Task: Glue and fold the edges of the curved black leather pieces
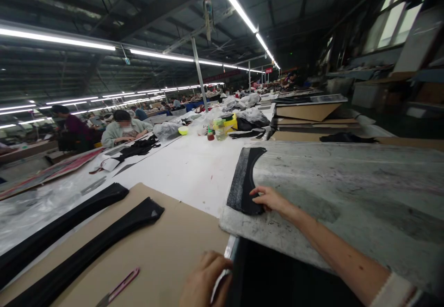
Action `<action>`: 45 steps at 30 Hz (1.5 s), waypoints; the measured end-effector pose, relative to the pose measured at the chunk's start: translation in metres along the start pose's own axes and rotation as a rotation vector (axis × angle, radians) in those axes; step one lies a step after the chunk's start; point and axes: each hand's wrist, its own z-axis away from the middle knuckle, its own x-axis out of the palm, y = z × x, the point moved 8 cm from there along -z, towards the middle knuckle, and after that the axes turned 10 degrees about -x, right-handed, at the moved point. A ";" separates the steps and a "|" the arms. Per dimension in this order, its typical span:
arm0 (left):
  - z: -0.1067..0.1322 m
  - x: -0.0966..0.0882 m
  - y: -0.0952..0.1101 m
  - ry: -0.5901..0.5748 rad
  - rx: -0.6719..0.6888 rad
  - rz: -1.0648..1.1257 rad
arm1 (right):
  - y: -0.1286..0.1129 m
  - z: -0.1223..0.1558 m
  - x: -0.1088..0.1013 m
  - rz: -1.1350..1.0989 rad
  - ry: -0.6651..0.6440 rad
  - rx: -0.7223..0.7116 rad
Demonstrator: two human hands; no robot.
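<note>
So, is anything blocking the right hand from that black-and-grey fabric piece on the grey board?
No, nothing visible stands between them: the right hand reaches across the grey board, its fingertips at the lower right part of the black-and-grey fabric piece.

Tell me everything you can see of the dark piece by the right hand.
The dark piece looks like fabric, longer than wide, lying flat along the left edge of a grey board. A speckled grey band runs down its left side; the rest is plain black, with an inward-curving right edge. The right hand has its fingers over the lower right part, seemingly touching it. Its underside is hidden.
</note>
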 end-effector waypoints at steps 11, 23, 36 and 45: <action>-0.094 0.095 0.050 0.101 0.119 -0.431 | -0.023 -0.005 -0.001 -0.241 -0.294 -0.164; -0.132 0.096 0.023 0.304 -0.226 -0.425 | -0.058 -0.066 -0.075 0.075 -0.005 -0.453; -0.140 0.079 0.012 0.319 -0.242 -0.430 | -0.073 -0.045 -0.042 0.255 -0.447 -0.637; -0.146 0.070 0.017 0.339 -0.243 -0.379 | -0.019 0.014 -0.029 0.464 -0.437 -0.540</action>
